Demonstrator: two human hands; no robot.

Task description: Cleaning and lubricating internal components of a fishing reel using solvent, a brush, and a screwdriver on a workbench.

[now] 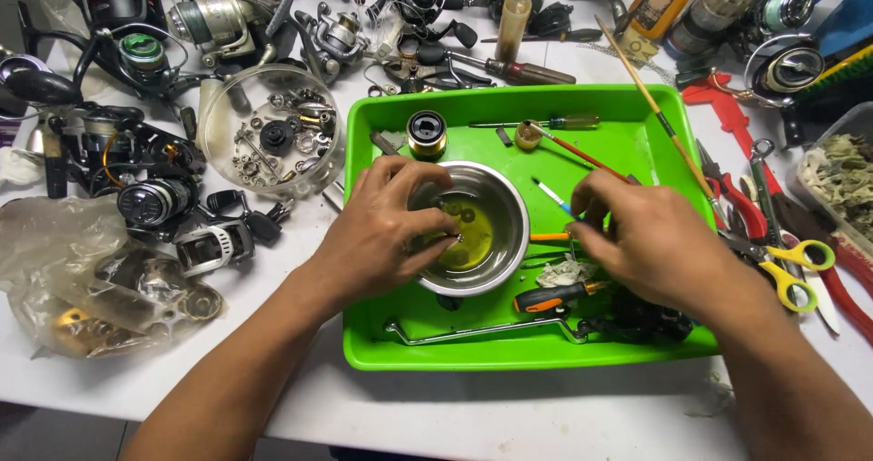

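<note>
A bright green tray (627, 143) lies on the white table. In it stands a steel bowl (509, 206) with yellowish liquid and small metal parts. My left hand (382, 229) reaches over the bowl's left rim, fingertips pinching a tiny metal part just above the liquid. My right hand (650, 243) rests on the tray to the right of the bowl, fingers closed around a thin tool or brush; the blue-handled brush (553, 195) pokes out beside it. A black and gold spool (426, 134) stands behind the bowl. An orange-handled screwdriver (550, 297) lies in front.
Several fishing reels (145, 188) crowd the table's left and back. A clear round dish of small parts (270, 134) sits left of the tray. A plastic bag with parts (82, 279) lies at front left. Scissors and pliers (782, 252) lie to the right.
</note>
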